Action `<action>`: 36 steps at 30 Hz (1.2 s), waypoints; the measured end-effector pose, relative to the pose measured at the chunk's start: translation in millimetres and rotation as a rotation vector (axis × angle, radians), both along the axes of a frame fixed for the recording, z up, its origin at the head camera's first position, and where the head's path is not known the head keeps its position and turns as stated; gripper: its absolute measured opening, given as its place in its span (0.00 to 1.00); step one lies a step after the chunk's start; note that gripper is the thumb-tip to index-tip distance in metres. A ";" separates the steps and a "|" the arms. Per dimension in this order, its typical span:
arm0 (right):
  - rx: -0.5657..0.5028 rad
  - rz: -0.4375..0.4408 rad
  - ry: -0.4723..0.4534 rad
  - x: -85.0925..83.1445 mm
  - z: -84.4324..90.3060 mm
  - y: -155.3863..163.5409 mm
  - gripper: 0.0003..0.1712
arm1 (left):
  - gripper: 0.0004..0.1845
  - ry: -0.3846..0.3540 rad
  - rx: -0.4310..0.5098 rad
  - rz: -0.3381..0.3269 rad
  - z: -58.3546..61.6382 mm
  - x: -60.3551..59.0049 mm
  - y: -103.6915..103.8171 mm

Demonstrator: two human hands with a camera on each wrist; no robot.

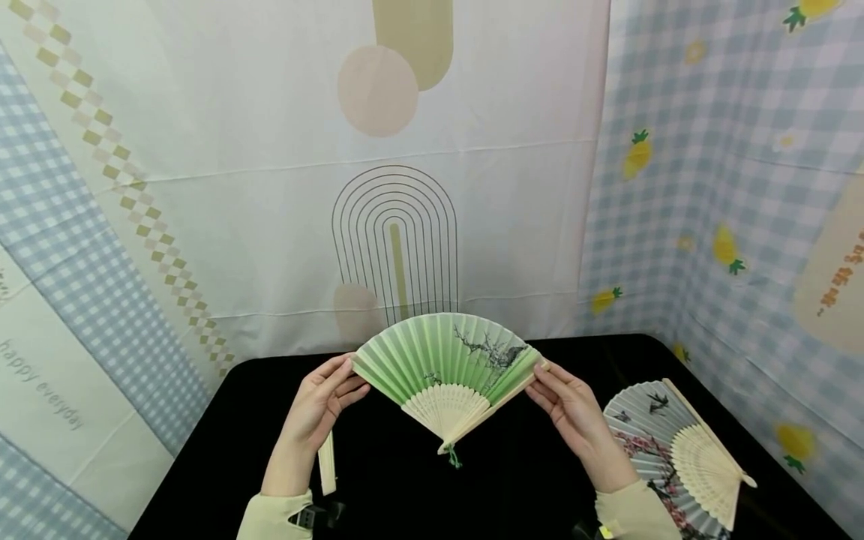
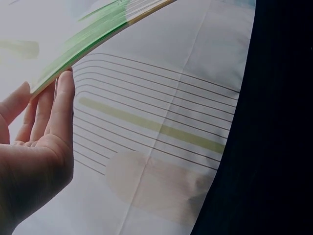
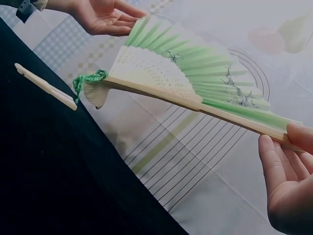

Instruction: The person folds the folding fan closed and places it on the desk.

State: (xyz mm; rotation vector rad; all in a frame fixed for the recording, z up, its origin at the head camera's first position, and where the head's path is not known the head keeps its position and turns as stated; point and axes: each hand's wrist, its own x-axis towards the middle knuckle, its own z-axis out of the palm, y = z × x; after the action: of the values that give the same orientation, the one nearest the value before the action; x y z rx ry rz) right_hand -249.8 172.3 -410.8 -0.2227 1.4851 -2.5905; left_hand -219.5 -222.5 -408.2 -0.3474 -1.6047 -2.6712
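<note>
A green folding fan (image 1: 439, 360), spread wide with a dark branch print and pale pierced ribs, is held up between both hands over the black table. My left hand (image 1: 315, 405) pinches its left outer edge between thumb and fingers. At the opposite edge, my right hand (image 1: 570, 409) pinches the end of the outer rib the same way. From the pivot at the bottom hangs a green cord (image 3: 89, 78). In the left wrist view, the left hand (image 2: 46, 132) grips the fan's tip from below, with the thumb on the other side.
To the right on the black table (image 1: 526, 480) lies another fan (image 1: 648, 427), partly spread, grey with pink blossoms and birds. A closed pale fan (image 1: 327, 465) lies behind the left wrist, partly hidden. A printed cloth wall (image 1: 270, 225) rises behind the table.
</note>
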 end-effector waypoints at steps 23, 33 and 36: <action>0.032 0.026 0.034 -0.1 -3.0 -4.8 0.17 | 0.11 -0.020 -0.022 -0.006 -4.3 -3.2 9.0; 0.050 0.036 0.040 0.5 -4.1 -6.7 0.17 | 0.11 -0.053 -0.048 0.001 -4.5 -3.3 10.4; 0.067 0.040 0.036 0.6 -4.9 -7.7 0.16 | 0.11 -0.052 -0.058 -0.007 -4.9 -3.2 10.5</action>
State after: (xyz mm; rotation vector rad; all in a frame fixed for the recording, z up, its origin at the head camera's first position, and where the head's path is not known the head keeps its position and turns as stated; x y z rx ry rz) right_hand -249.2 164.7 -415.7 -0.2894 1.5602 -2.5140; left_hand -222.7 -211.9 -413.1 -0.2866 -1.7006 -2.6650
